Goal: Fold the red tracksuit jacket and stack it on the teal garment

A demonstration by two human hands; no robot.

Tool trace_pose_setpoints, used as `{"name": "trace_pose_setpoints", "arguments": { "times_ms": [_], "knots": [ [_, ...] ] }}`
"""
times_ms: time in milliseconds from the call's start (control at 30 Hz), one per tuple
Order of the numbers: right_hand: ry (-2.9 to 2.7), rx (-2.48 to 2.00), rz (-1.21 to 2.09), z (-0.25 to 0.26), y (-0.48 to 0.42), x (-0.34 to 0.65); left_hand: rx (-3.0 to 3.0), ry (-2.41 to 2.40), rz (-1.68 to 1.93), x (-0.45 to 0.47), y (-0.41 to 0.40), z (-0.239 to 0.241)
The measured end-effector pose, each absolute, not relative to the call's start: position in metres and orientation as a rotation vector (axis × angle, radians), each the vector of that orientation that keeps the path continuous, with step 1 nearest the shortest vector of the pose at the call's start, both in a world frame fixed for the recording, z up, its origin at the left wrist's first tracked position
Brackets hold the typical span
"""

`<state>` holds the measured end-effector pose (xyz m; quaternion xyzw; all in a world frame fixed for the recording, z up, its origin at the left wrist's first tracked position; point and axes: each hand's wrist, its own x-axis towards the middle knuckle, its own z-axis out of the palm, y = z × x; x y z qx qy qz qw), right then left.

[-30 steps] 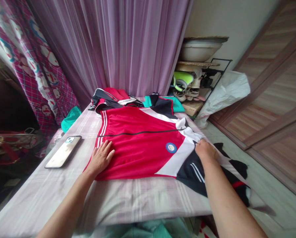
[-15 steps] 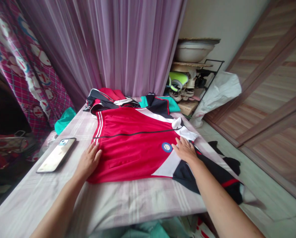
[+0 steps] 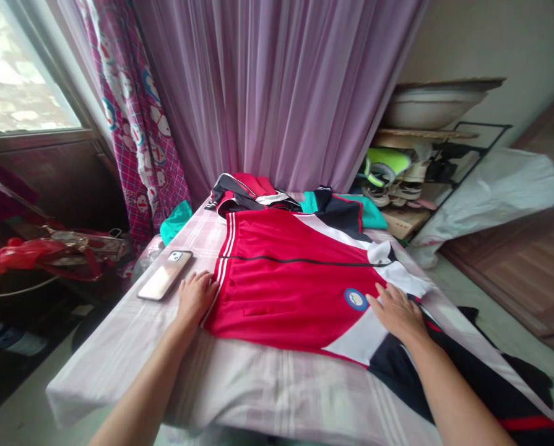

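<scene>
A red, white and navy zip-up jacket (image 3: pixel 277 291) lies spread flat on the table, its collar to the right and its striped hem to the left. At the hem's near end rests my left hand (image 3: pixel 197 297), fingers stretched out at the edge of the cloth. My right hand (image 3: pixel 397 311) lies with fingers spread on the chest, just right of the round blue badge (image 3: pixel 356 299). Neither hand grips the fabric. The near sleeve (image 3: pixel 481 387) runs toward the lower right, partly behind my right forearm.
A phone (image 3: pixel 165 275) lies left of my left hand on the checked tablecloth (image 3: pixel 277 384). Behind the jacket sit another red and navy garment (image 3: pixel 253 189) and teal cloth (image 3: pixel 372 212). A shoe rack (image 3: pixel 471 148) and a white plastic bag (image 3: pixel 499 192) stand at the right.
The view has swung left, so the scene sits further right and a window shows. My left hand has shifted outward to the hem's edge. My right hand stays by the badge.
</scene>
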<state>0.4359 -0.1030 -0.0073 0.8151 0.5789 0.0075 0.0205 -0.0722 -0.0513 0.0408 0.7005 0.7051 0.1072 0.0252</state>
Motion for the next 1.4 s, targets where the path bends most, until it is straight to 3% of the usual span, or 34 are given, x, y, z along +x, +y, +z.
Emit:
{"name": "trace_pose_setpoints", "arguments": {
  "times_ms": [233,600,1000,1200,1400],
  "knots": [
    [1.813,2.540,0.054,0.001,-0.107,0.429,2.206,2.200,0.360,-0.068,-0.052,0.042],
    [1.657,2.759,0.342,0.074,-0.064,0.420,2.240,2.104,0.486,-0.082,-0.026,0.023],
    [1.377,2.855,-0.239,0.088,-0.016,0.448,2.234,2.123,0.424,-0.082,-0.026,0.017],
    [1.433,2.954,0.089,0.084,-0.026,0.465,2.198,2.099,0.383,-0.075,-0.025,0.024],
    [1.313,2.887,-0.051,0.074,-0.023,0.465,2.191,2.158,0.342,-0.069,-0.019,0.030]
  ]
}}
